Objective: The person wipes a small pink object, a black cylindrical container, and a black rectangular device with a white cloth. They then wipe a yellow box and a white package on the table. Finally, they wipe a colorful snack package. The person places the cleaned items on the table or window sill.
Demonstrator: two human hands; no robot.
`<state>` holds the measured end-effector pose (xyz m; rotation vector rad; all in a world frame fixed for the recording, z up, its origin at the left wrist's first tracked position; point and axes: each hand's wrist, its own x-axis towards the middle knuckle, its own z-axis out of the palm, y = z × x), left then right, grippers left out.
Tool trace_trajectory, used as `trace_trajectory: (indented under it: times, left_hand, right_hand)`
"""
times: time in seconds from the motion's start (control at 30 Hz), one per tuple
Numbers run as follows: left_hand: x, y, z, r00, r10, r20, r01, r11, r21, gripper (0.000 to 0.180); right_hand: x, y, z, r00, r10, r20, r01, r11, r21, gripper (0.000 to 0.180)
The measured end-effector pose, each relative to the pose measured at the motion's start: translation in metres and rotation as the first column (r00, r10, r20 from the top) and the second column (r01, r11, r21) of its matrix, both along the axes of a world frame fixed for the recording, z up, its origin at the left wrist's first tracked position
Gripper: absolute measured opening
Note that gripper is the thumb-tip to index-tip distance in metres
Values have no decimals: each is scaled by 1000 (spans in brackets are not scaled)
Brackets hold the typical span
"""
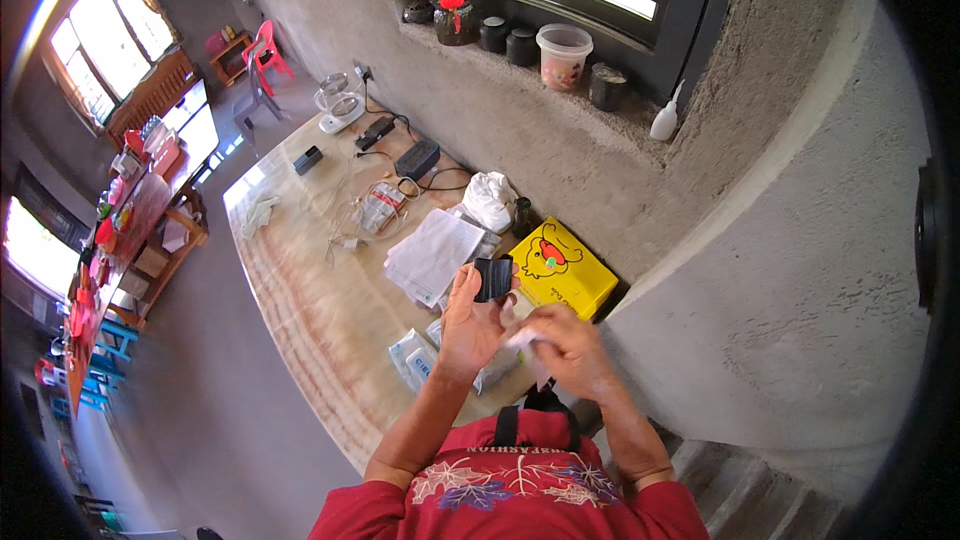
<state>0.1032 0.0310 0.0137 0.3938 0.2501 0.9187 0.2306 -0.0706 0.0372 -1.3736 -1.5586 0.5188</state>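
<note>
My left hand (470, 336) is closed around a small black rectangular object (493, 280), held up above the near part of the table. What kind of object it is cannot be made out. Pinched in my right hand (570, 348) is a crumpled white tissue (524, 340), close to the left hand's wrist side and below the black object. A yellow box (582, 282) with a cartoon duck stands just beyond my hands, to the right. Below my left hand lies a white and blue soft packet (412, 358), partly covered by the forearm.
The marbled table (300, 290) carries papers (432, 252), a white bag (489, 200), a clear package (380, 208), a black adapter (418, 158) with cables, and a white scale (342, 114). The wall rises on the right, its sill holding a bucket (564, 58) and a white squeeze bottle (664, 122).
</note>
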Motion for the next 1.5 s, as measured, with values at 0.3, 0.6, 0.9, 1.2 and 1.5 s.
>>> trace_trajectory:
  times: [0.3,0.6,0.9,1.2,1.5]
  left_hand:
    - [-5,-14,-23,991,-106,80,110,993,-48,38]
    - [-16,-2,-10,985,50,-165,5,948,318,22]
    - [-9,-14,-8,799,367,-476,29,767,641,52]
    - [-7,-13,-10,842,364,-397,-31,768,640,57]
    - [-8,-19,-13,833,320,-451,54,763,644,51]
  right_hand:
    - [-23,31,7,932,-203,299,49,890,453,40]
    - [26,20,-11,931,-336,-143,340,940,4,34]
    - [-6,27,14,919,-95,384,19,980,198,35]
    - [-2,23,29,962,-159,222,97,959,267,32]
    - [13,14,6,948,-33,316,18,999,50,22]
